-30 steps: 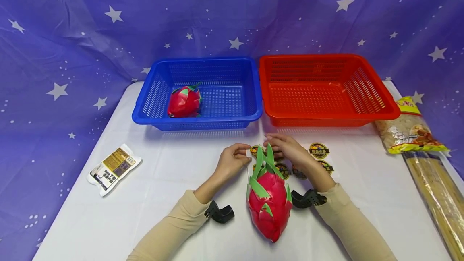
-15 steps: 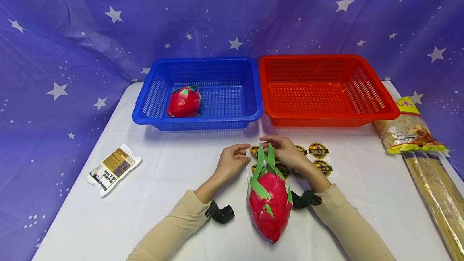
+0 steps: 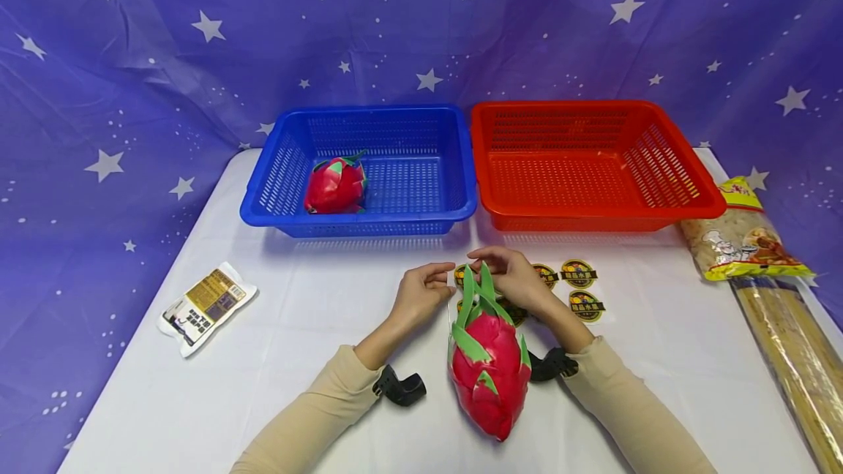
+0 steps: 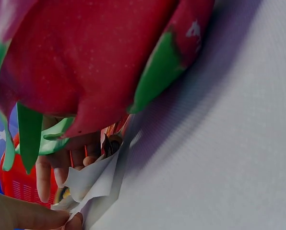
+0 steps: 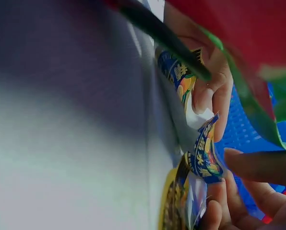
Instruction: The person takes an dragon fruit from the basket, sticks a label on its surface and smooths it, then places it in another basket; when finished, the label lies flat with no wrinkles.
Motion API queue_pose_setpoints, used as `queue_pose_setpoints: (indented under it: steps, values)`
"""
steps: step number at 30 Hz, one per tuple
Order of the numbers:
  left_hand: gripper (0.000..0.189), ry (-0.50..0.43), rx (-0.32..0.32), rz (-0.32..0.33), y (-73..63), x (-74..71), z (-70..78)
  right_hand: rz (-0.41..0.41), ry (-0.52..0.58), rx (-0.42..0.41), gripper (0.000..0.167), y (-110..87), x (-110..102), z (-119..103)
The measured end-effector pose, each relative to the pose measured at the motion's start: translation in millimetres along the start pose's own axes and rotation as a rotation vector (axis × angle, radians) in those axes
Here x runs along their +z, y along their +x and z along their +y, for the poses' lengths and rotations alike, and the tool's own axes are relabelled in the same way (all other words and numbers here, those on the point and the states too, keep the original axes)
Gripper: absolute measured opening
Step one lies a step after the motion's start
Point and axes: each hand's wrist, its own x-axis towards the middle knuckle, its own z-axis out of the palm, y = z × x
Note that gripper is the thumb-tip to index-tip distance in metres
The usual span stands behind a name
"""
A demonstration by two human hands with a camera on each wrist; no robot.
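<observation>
A sheet of round black-and-gold stickers [image 3: 586, 306] lies in front of the baskets. My left hand [image 3: 420, 295] pinches its left edge; the left wrist view shows the white sheet [image 4: 97, 177] bent up at the fingertips. My right hand [image 3: 516, 280] is over the sheet, fingers curled. In the right wrist view a sticker [image 5: 208, 151] curls up from the backing, one corner at the fingertips [image 5: 222, 189]; the contact is partly hidden. A red dragon fruit [image 3: 490, 379] with green leaf tips lies between my forearms and partly covers the sheet.
A blue basket [image 3: 358, 219] at the back holds another dragon fruit [image 3: 334, 187]. Beside it stands a red basket [image 3: 602, 212]. A white packet [image 3: 207, 307] lies at left. At right are a yellow-topped food bag [image 3: 740, 236] and a long clear-wrapped pack [image 3: 793, 364].
My right hand has moved slightly left, showing more of the stickers on the right side of the sheet. The left hand stays put at the sheet's edge. The dragon fruit looks nearly unmoved.
</observation>
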Motion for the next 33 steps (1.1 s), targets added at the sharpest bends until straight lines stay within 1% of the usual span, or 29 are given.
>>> queue_pose_setpoints:
  steps: [3,5,7,10,13,15,20,21,22,24,28,31,33]
  values:
    - [0.039,-0.005,0.008,-0.006,0.8,1.2,-1.5,0.002,0.01,-0.013,0.033,-0.8,0,2]
    - [0.039,-0.017,0.002,-0.006,1.1,2.2,-1.4,0.0,0.015,-0.024,0.03,-1.6,1,4]
    - [0.039,-0.026,0.001,-0.006,1.4,3.0,-2.1,-0.008,0.002,-0.037,0.026,-2.4,0,4]
    - [0.038,-0.031,-0.009,-0.001,0.9,3.5,-1.6,-0.014,-0.044,-0.032,0.023,-3.2,0,4]
    - [0.038,-0.026,0.0,-0.002,0.3,3.0,-1.9,-0.02,-0.097,-0.03,0.023,-3.6,0,3]
    - [0.038,-0.023,0.001,-0.008,-3.8,0.8,7.1,-0.022,-0.119,-0.036,0.023,-3.3,0,3]
    - [0.038,-0.02,-0.007,-0.012,-2.5,0.3,7.0,-0.026,-0.137,-0.051,0.025,-3.1,0,2]
    - [0.039,-0.017,-0.004,-0.008,-0.2,1.2,2.1,-0.028,-0.141,-0.051,0.026,-3.1,0,2]
    - [0.039,-0.015,-0.005,-0.004,1.8,2.0,-2.2,-0.029,-0.138,-0.04,0.026,-3.4,0,2]
    - [0.039,-0.005,0.0,-0.001,1.4,2.0,-2.7,-0.032,-0.12,-0.008,0.027,-3.8,-2,1]
    - [0.04,-0.022,-0.01,-0.009,1.6,1.3,-1.8,-0.031,-0.076,0.06,0.03,-5.1,-6,-3]
    - [0.043,-0.035,-0.018,-0.007,0.7,0.2,0.0,-0.012,-0.085,0.067,0.032,-5.2,-12,-6]
    - [0.044,-0.03,-0.008,0.007,0.2,-0.4,0.8,0.01,-0.093,0.07,0.033,-5.9,-16,-8]
